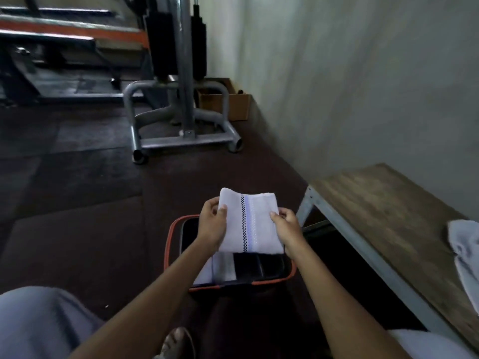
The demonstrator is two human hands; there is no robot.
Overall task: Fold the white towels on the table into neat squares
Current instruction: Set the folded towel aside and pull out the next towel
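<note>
- Flooring (77, 216) of dark mats fills the left and middle of the view and runs to a pale wall (363, 73) on the right.
- A grey tubular machine frame (181, 136) stands far off on the floor, with a cardboard box (238, 107) just behind it against the wall.
- A wooden table (383, 203) with a grey metal edge stands on the right, by the wall.
- A dark basket (171, 237) with an orange rim sits on the floor in the near middle, with a pale folded cloth (215, 268) in its left part.
- A white folded towel (255, 224) with a dark and blue stripe down its middle is held flat above the basket.
- A crumpled white towel (466, 250) lies at the near right end of the table.
- The left hand (212, 226) pinches the folded towel's left edge, thumb on top.
- The right hand (287, 226) pinches its right edge the same way.
</note>
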